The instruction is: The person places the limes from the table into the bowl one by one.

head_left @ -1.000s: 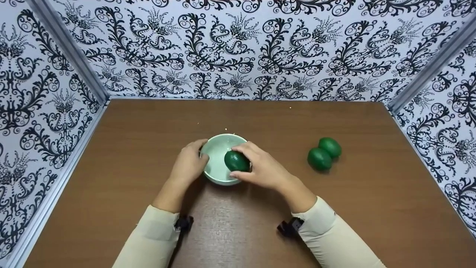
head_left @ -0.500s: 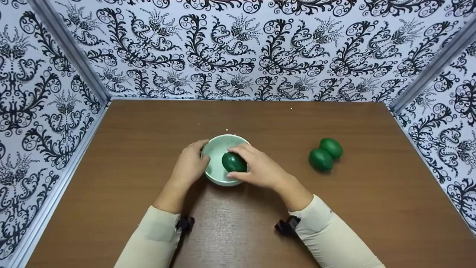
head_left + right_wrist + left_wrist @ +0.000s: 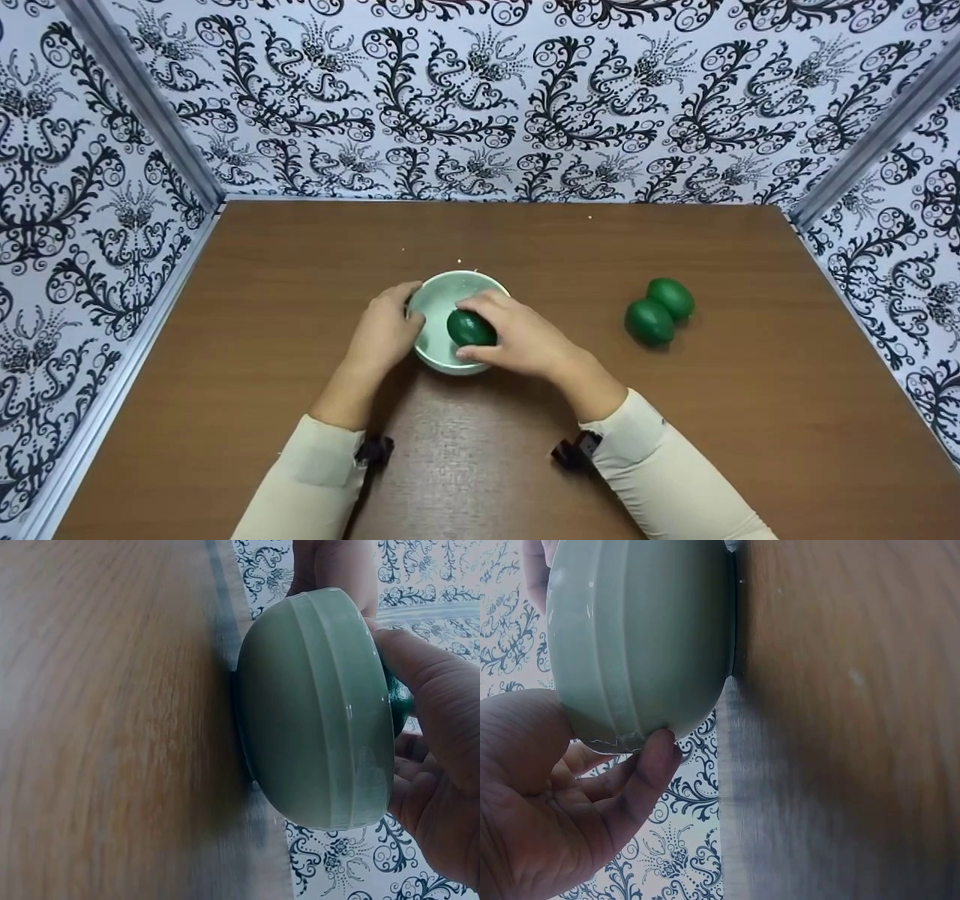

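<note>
A pale green bowl (image 3: 435, 307) stands upright on the table in the head view. My left hand (image 3: 381, 330) grips its left side, with the thumb over the rim and the fingers outside. In the left wrist view those fingers (image 3: 656, 757) lie against the outer wall of the bowl (image 3: 645, 630). My right hand (image 3: 525, 337) holds a glossy dark green oval fruit (image 3: 469, 328), lime-shaped, between thumb and fingers, inside the bowl's outline. Part of this fruit (image 3: 397, 701) shows just past the rim in the right wrist view; the rest is hidden by the bowl and hand.
Two similar green fruits, a nearer one (image 3: 649, 322) and a farther one (image 3: 671, 298), lie together to the right on the brown wooden table (image 3: 750, 390). Patterned black-and-white walls (image 3: 480, 97) enclose the back and sides. Tiny pale crumbs (image 3: 459, 261) lie behind the bowl.
My right hand has shifted slightly left with the fruit, farther over the bowl's middle, then nearly stopped. The left hand keeps its grip on the bowl.
</note>
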Motion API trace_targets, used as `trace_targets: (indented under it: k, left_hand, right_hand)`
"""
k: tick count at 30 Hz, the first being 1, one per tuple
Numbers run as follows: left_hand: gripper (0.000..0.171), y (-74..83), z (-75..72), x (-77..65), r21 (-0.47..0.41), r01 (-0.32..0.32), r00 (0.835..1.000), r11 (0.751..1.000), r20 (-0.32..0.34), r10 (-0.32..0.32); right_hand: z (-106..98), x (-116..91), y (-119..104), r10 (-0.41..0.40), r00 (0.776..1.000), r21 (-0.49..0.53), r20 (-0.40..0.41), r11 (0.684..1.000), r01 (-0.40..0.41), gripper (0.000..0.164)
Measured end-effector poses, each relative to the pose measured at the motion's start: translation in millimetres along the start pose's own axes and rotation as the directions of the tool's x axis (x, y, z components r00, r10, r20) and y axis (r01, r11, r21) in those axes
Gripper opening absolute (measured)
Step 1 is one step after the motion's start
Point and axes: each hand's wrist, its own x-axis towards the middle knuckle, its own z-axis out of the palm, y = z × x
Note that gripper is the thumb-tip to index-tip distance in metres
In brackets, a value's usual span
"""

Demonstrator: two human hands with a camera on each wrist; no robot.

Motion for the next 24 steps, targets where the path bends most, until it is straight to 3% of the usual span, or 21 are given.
trace_targets:
  k: [11, 24]
  left_hand:
    - [0.051, -0.1, -0.1, -0.5, 0.024, -0.008, 1.0, 1.0, -0.005, 0.008]
    - [0.052, -1.6, 0.5, 0.4, 0.017, -0.008, 1.0, 1.0, 0.004, 0.008]
  right_hand:
    - [4.1, 0.1, 0.4, -0.035, 0.999, -0.078, 0.008, 0.996, 0.035, 0.061]
    - [5.9, -0.5, -0.8, -0.087, 0.996, -0.111, 0.016, 0.99, 0.088, 0.037]
